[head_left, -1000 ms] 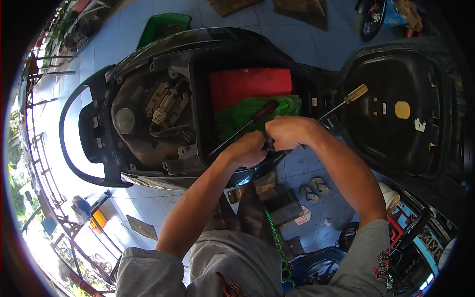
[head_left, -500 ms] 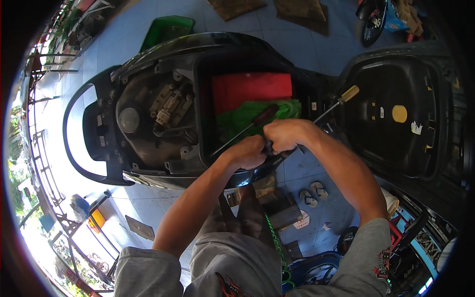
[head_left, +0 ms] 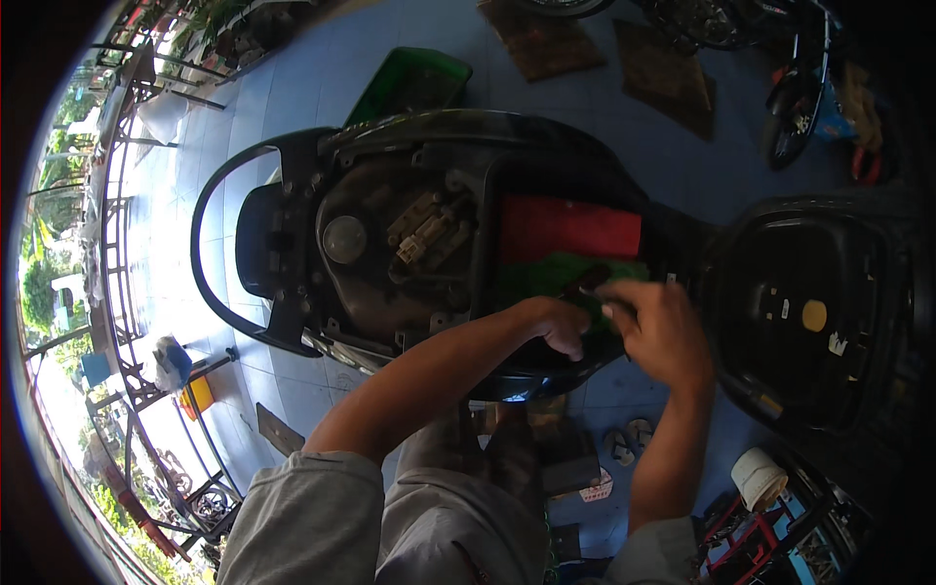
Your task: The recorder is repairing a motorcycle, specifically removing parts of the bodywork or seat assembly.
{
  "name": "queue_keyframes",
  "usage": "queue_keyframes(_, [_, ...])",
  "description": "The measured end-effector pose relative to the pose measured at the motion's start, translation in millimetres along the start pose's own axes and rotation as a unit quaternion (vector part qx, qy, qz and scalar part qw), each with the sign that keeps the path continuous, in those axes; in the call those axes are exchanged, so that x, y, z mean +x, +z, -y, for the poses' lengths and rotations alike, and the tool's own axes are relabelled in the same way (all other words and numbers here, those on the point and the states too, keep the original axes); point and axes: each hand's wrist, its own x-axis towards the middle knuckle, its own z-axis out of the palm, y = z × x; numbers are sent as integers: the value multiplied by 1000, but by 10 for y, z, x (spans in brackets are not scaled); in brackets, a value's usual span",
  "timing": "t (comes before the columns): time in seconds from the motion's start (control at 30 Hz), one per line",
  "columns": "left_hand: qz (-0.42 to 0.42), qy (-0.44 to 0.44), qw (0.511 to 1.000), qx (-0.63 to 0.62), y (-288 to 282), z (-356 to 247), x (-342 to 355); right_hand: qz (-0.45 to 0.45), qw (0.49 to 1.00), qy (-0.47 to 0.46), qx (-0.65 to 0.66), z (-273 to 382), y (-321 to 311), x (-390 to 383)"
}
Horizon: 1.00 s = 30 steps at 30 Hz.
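Head view, looking down: a person's bare left hand point(head_left: 561, 325) and bare right hand point(head_left: 668, 331) meet over the near side of a black scooter's point(head_left: 531, 127) deep, rectangular storage compartment point(head_left: 482, 229). Both hands' fingers are curled; shadow and blur mean I cannot tell whether they grip anything. Just beyond the right fingertips is a small, dark, handle-like object point(head_left: 585, 279). A flat red sheet point(head_left: 570, 229) and crumpled green cloth point(head_left: 531, 277) lie inside, perhaps stowed there. The black moulded seat point(head_left: 770, 361) stands swung to the right, apparently to leave the compartment reachable.
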Motion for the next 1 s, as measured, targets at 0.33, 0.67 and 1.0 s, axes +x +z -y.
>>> queue_keyframes(0.33, [70, 77, 993, 51, -22, -87, -14, -97, 966, 165, 176, -398, 484, -709])
queue_keyframes(0.67, [56, 29, 997, -48, -193, 17, 101, -128, 919, 262, 263, -623, 857, -870])
queue_keyframes(1.0, [-108, 129, 982, -84, -312, 209, -112, -161, 909, 276, 267, -595, 1042, -847])
